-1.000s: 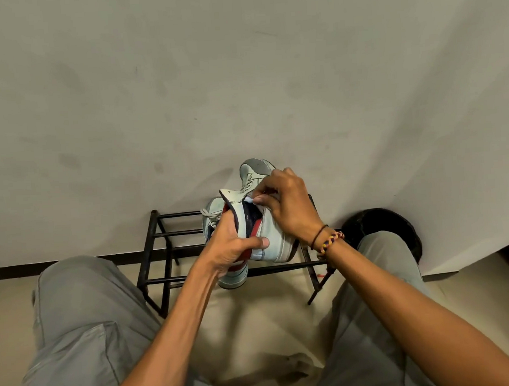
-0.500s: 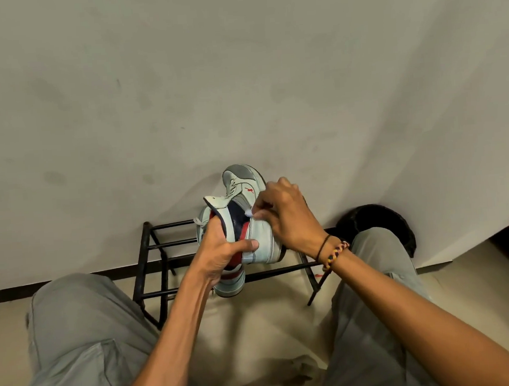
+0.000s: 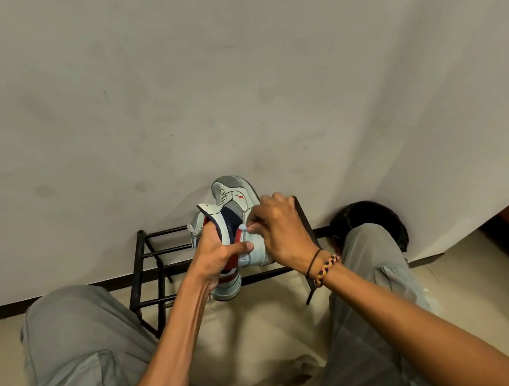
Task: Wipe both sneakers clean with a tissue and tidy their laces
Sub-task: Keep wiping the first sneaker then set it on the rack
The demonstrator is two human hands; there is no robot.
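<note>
We see a small red logo on the side of the held sneaker, near its toe; it looks like a leaping figure, though it is too small for us to read as any brand, and we find no legible writing elsewhere. This sneaker is lifted above the black metal shoe rack, its long axis running away from us, toe toward the wall and heel toward our knees, with the open collar and its navy and red lining facing up.

Our left hand grips the heel, fingers inside the collar and thumb pressed across the outer side. Our right hand pinches a small wad of white tissue and holds it against the collar edge. A braided bracelet and a thin black cord sit on that wrist.

The second sneaker rests on the rack below the first, mostly hidden by our left hand; a pale lace shows at its left. A black round object sits on the floor at the right, behind our knee.
</note>
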